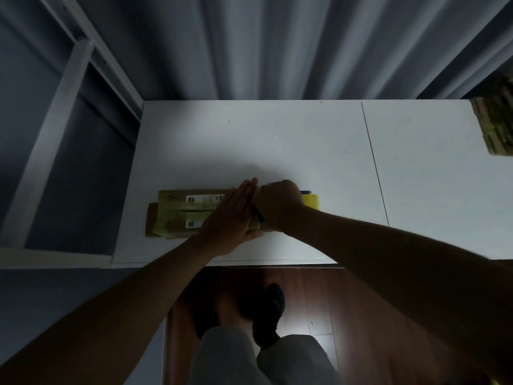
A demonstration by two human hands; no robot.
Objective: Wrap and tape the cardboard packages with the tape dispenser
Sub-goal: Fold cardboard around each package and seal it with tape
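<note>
One white desk (305,140) is carrying a taped cardboard package (177,215) near its front edge. The left hand (233,215) is lying flat, fingers straight, pressing the package's right end. The right hand (277,204) is clenching the yellow tape dispenser (311,201) just beside it.

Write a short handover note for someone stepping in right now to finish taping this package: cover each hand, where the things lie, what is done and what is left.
Left hand: flat, fingers straight, pressing down on the cardboard package.
Right hand: fist gripping the tape dispenser at the package's right end.
The package lies near the front edge of the white table; yellowish tape already crosses its top. More taped packages sit at the far right edge.
Done: some tape is on. Left: probably finish this strip, cut it, check the other sides, which are hidden from here.
</note>
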